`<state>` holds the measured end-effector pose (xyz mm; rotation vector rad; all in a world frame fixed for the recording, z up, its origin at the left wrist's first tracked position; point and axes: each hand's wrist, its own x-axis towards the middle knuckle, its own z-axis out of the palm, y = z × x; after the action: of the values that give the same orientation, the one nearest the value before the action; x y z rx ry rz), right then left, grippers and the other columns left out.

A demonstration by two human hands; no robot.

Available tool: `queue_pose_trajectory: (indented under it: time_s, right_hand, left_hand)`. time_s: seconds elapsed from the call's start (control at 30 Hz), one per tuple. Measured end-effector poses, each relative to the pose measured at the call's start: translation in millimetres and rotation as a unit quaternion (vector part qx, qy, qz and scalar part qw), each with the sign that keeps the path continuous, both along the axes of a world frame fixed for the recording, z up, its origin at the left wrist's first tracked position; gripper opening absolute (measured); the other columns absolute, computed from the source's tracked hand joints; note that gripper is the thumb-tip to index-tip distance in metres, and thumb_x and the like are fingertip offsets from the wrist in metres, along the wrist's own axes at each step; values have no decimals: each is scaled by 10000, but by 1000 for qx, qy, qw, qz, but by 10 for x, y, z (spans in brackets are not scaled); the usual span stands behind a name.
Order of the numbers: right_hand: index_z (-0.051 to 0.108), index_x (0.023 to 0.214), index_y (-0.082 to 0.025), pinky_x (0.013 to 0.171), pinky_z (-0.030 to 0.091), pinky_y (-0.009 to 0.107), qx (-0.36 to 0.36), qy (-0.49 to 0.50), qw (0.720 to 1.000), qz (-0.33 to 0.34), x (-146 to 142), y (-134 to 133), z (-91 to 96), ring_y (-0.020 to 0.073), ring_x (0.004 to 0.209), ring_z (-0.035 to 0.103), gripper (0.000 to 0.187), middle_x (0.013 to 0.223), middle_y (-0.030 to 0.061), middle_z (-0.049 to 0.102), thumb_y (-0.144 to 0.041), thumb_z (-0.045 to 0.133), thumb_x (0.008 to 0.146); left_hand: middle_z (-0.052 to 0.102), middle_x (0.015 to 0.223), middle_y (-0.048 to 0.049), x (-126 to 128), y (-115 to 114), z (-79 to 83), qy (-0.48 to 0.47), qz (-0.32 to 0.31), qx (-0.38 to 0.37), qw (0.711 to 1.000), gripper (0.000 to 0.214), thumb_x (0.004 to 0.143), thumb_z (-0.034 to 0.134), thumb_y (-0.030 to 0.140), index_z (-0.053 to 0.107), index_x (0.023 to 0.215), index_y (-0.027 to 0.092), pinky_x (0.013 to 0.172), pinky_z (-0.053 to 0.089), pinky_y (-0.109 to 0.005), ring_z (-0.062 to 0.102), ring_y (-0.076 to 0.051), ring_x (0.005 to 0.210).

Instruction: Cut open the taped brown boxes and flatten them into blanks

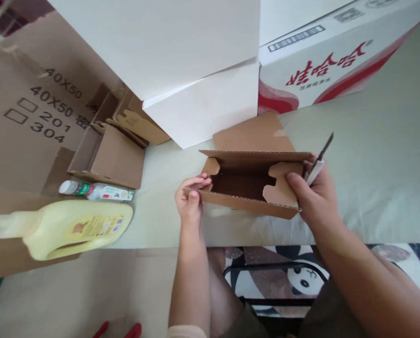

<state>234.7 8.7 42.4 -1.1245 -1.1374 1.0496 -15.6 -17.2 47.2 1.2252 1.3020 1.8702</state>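
Note:
Between my hands is a small brown cardboard box (245,204), its top open and its inside dark. My left hand (192,197) grips the box's left end, thumb outside and fingers over the edge. At the right end, my right hand (317,192) presses its thumb on an end flap (283,185). That same hand also holds a utility knife (315,170) with its blade out, pointing up and away. Behind the box, a flat brown cardboard piece (254,134) lies on the pale green cloth.
White cartons (203,103) and a red-and-white carton (322,70) stand at the back. On the left are folded brown boxes (118,155), a clear bottle (100,191), a yellow jug (79,227) and a large printed carton (16,155). The cloth-covered table's front edge (153,244) runs below my hands.

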Motion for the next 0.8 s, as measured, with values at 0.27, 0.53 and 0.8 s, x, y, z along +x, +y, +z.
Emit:
queue_pose_trajectory:
  time_s: [0.27, 0.53, 0.8]
  right_hand:
    - [618, 1120, -331, 904, 514, 377, 44, 56, 997, -17, -16, 7, -56, 183, 1007, 646, 280, 1088, -18, 667, -322, 683, 848]
    - [667, 831, -285, 1101, 318, 581, 171, -7, 985, 9, 2, -18, -82, 341, 1308, 494, 120, 1205, 56, 628, -388, 605, 825]
    - [532, 1264, -349, 856, 518, 487, 138, -26, 990, -18, -37, 8, -216, 337, 1333, 477, 452, 1405, 66, 512, -526, 540, 848]
  left_hand:
    - [727, 878, -51, -28, -22, -85, 55, -41, 16, 998, 316, 843, 683, 536, 676, 907, 227, 818, 544, -350, 698, -194, 851]
    - [534, 1469, -94, -24, -36, -40, 219, -27, 41, 974, 317, 946, 571, 428, 690, 1202, 285, 1115, 411, -477, 526, -272, 1337]
    - [751, 1126, -73, -94, -28, 18, 150, 24, 9, 988, 182, 858, 669, 352, 806, 937, 262, 1004, 522, -437, 694, -239, 1076]
